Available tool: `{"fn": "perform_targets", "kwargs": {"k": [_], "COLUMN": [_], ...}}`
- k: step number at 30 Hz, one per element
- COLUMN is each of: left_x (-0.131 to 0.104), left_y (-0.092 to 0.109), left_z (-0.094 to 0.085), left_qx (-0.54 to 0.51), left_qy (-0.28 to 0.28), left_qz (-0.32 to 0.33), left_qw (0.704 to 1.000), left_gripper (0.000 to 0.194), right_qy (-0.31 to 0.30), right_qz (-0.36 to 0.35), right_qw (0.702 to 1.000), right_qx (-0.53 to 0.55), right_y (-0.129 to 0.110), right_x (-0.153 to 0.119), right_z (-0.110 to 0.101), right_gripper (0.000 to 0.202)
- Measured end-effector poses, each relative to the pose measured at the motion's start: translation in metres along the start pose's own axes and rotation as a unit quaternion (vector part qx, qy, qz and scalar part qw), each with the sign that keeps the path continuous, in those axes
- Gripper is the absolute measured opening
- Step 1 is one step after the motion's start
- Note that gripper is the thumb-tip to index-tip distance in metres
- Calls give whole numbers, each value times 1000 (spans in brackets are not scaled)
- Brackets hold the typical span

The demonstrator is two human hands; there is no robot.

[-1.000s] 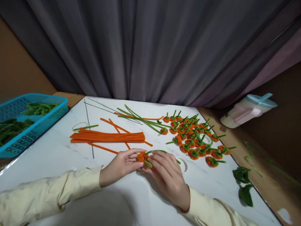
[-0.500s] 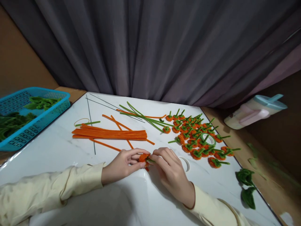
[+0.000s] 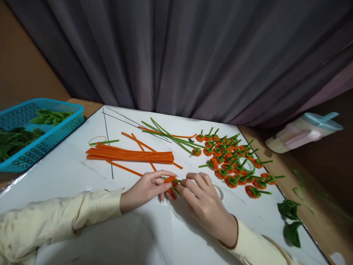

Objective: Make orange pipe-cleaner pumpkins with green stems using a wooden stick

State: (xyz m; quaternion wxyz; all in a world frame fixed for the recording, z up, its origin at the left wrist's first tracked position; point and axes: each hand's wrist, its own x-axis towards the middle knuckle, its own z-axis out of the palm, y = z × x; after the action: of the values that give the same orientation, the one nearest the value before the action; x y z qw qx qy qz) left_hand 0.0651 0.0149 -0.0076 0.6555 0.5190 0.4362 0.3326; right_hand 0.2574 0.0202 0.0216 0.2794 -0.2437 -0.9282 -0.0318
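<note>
Between my two hands is a small orange pipe-cleaner pumpkin (image 3: pixel 169 180). My left hand (image 3: pixel 150 187) grips its orange body between thumb and fingers. The fingers of my right hand (image 3: pixel 200 197) pinch a green pipe cleaner (image 3: pixel 177 190) at the pumpkin's right side; part of it is hidden by the fingertips. Beyond my left hand lies a bundle of orange pipe cleaners (image 3: pixel 132 154). Several finished-looking pumpkins with green stems (image 3: pixel 223 156) stand crowded beyond my right hand. A white tape roll (image 3: pixel 220 192) lies just behind that hand.
Green pipe cleaners (image 3: pixel 165 134) and thin dark wires (image 3: pixel 107 136) lie across the white tabletop (image 3: pixel 110 235). At left stands a blue basket (image 3: pixel 66 127) with green pieces. A green-edged tape roll (image 3: pixel 246 164), dark green leaves (image 3: pixel 292 233) and a lidded cup (image 3: pixel 300 134) are at right.
My right hand has shifted slightly right and opened a little gap from the pumpkin, showing more green pipe cleaner. My left hand keeps its grip. The view has moved slightly.
</note>
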Motion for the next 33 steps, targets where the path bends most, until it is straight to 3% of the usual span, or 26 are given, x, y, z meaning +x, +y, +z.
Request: {"fn": "perform_targets", "kwargs": {"k": [23, 33], "left_x": [-4, -4], "left_y": [-2, -2], "left_z": [5, 3], "left_qx": [-34, -58], "left_qy": [-24, -48], "left_qz": [-53, -44], "left_qw": [998, 996], "left_gripper": [46, 41], "right_qy": [27, -6], "right_qz": [7, 31], "right_qw": [999, 999], "right_qx": [-25, 16], "right_y": [-6, -2], "right_x": [-3, -1], "right_z": [11, 6], "right_gripper": [26, 25]}}
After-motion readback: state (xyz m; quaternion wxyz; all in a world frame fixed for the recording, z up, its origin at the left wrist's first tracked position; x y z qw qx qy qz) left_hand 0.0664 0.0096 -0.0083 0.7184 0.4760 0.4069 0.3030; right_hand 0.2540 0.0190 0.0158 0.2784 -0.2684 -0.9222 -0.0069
